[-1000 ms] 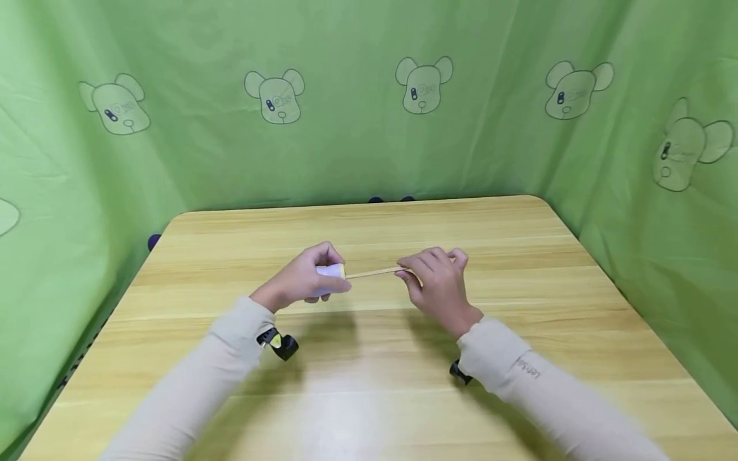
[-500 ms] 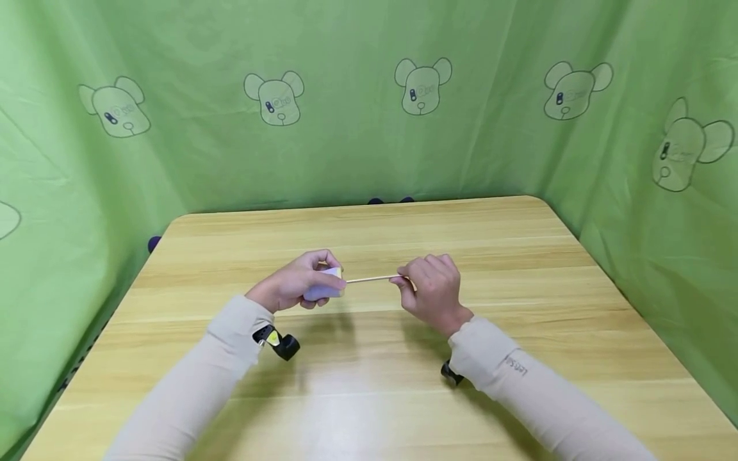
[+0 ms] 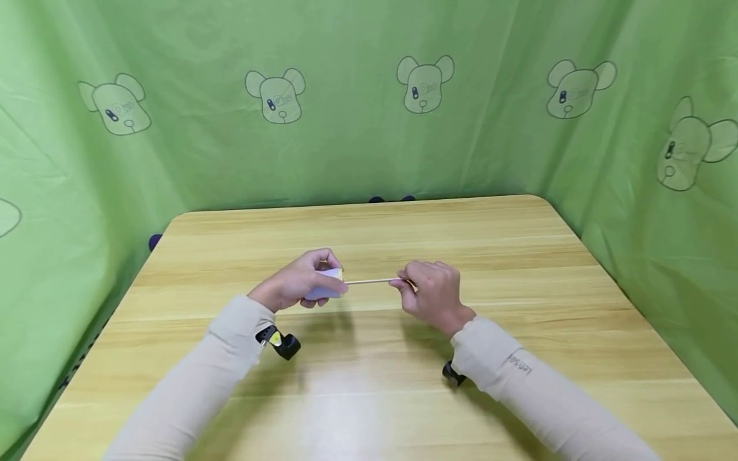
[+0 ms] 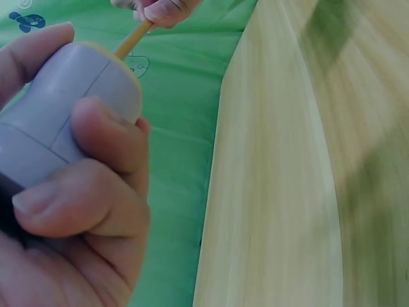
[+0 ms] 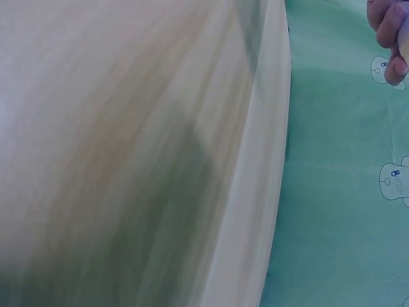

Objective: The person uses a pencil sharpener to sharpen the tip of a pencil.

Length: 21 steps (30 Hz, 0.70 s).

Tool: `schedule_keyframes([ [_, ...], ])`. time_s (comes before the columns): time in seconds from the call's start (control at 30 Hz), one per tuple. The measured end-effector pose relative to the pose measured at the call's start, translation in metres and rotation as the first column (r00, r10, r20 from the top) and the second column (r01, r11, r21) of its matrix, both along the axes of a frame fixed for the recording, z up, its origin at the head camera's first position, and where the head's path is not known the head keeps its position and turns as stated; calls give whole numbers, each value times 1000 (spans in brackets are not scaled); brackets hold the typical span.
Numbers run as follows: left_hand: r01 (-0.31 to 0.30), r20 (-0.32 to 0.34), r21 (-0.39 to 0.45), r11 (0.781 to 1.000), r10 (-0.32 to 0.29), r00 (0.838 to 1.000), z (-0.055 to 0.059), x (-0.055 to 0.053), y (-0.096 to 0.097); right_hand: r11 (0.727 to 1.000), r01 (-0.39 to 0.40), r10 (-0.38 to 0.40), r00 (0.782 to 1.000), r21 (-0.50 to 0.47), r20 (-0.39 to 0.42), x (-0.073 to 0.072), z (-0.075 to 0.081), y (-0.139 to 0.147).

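My left hand (image 3: 296,280) grips a pale lilac pencil sharpener (image 3: 324,292) with a yellow rim. It is held above the table, rim towards the right. Close up in the left wrist view, curled fingers wrap the waisted body of the sharpener (image 4: 48,96). A thin yellow pencil (image 3: 369,281) runs from the rim across to my right hand (image 3: 435,294), which pinches its other end between thumb and curled fingers. The pencil's end at the sharpener is hidden. The right wrist view catches only part of the left hand (image 5: 388,29) at its edge.
The wooden table (image 3: 369,397) lies beneath both hands. A green curtain (image 3: 352,153) with bear-head outlines surrounds it at the back and sides. Dark camera mounts (image 3: 286,346) hang from both wrists, below the sleeves.
My right hand has turned, its fingers going from stretched out to curled round the pencil. Both hands have dropped slightly, and the pencil lies more level. Over the last half second little differs.
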State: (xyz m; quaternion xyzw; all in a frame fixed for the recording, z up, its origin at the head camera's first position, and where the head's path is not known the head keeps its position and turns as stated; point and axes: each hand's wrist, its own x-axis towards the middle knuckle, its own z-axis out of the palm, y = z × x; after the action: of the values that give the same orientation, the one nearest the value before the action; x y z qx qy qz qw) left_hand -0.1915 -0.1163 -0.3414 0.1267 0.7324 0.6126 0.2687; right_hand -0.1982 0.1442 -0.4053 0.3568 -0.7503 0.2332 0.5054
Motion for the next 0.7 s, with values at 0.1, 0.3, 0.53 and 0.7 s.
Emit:
schedule_keyframes([
  [0.1,-1,-14,-9,1000,1,1000,-2,0,2,1000,0,-2,998,28,63,2,3,2],
  [0.3,1,-53,-17,1000,-2,999,-5,0,1,997,3,-14,990,78,144,4,7,4],
  [0.53,-1,-76,-39,999,-2,997,-7,3,2,992,-25,-4,973,123,230,6,10,6],
  [0.7,-15,-111,-72,997,7,994,-7,3,3,987,-41,-13,944,156,331,8,18,8],
])
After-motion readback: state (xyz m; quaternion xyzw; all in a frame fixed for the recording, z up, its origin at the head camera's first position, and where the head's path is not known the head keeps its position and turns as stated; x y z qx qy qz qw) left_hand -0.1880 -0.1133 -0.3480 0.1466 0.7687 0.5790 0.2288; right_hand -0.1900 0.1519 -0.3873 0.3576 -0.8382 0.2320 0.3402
